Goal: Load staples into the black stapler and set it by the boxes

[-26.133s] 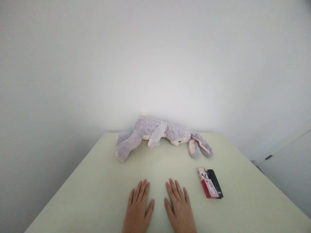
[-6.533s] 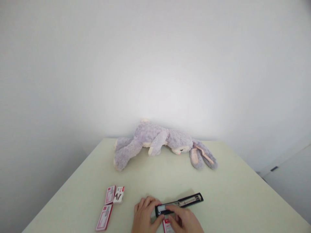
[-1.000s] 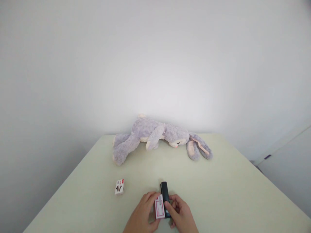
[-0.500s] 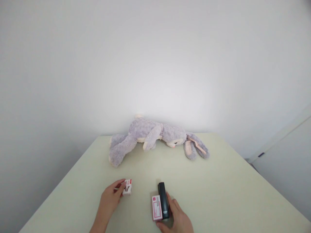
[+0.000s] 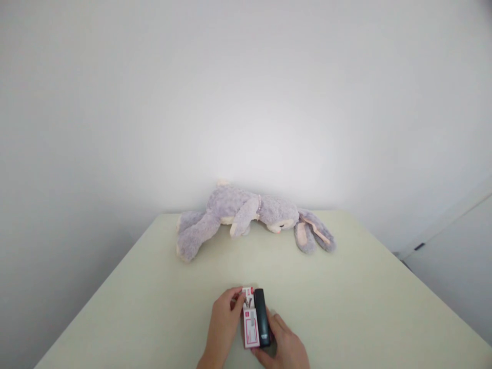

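Head view. The pale desk (image 5: pixel 346 302) is bare to both side edges; a plush rabbit (image 5: pixel 249 218) lies along its far edge by the wall. Near the front edge, at centre, lie 1 black stapler (image 5: pixel 262 318), 1 red-and-white box (image 5: pixel 251 333) touching its left side, and 1 smaller box (image 5: pixel 248 295) at that box's far end. The left hand (image 5: pixel 223 325) pinches the smaller box; the right hand (image 5: pixel 286 346) lies loosely curled against the stapler's right side.
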The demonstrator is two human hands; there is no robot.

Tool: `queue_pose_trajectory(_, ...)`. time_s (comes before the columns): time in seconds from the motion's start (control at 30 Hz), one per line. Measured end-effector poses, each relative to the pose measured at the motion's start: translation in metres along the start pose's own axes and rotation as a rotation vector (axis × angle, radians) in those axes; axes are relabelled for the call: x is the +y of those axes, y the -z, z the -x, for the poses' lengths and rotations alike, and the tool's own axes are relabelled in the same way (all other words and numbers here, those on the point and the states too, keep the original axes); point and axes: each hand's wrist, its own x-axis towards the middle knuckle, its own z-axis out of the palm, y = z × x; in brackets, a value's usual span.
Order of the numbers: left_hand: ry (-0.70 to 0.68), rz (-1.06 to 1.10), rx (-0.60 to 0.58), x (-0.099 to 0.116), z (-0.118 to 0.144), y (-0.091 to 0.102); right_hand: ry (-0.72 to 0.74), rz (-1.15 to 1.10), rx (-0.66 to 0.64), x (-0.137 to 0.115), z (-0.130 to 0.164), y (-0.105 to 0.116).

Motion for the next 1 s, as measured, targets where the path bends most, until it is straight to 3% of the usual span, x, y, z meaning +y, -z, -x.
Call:
queue_pose_trajectory(0.2, 0.048, 0.04, -0.007, -0.006, 0.037, -0.004, -0.016, -0.056, -0.093, 0.004, -0.002, 0.001)
queue_pose_trajectory(0.37, 0.107, 0.171, -0.077, 0.001, 0.049, -0.022, 0.043, -0.143, -0.056, 0.009, 0.0, 0.017)
queue_pose_trajectory(0.5, 0.095, 0.288, -0.156, 0.027, 0.032, -0.062, 0.067, -0.233, 0.017, 0.024, 0.001, 0.066)
queue_pose_trajectory(0.73, 0.016, 0.331, -0.336, 0.078, -0.009, -0.168, -0.166, -0.203, 0.113, 0.077, -0.005, 0.165)
queue_pose_trajectory(0.87, -0.009, 0.302, -0.344, 0.086, -0.028, -0.204, -0.21, -0.211, 0.126, 0.095, -0.011, 0.185)
queue_pose_trajectory(1.0, -0.048, 0.25, -0.273, 0.077, -0.029, -0.203, -0.207, -0.179, 0.147, 0.121, -0.008, 0.183)
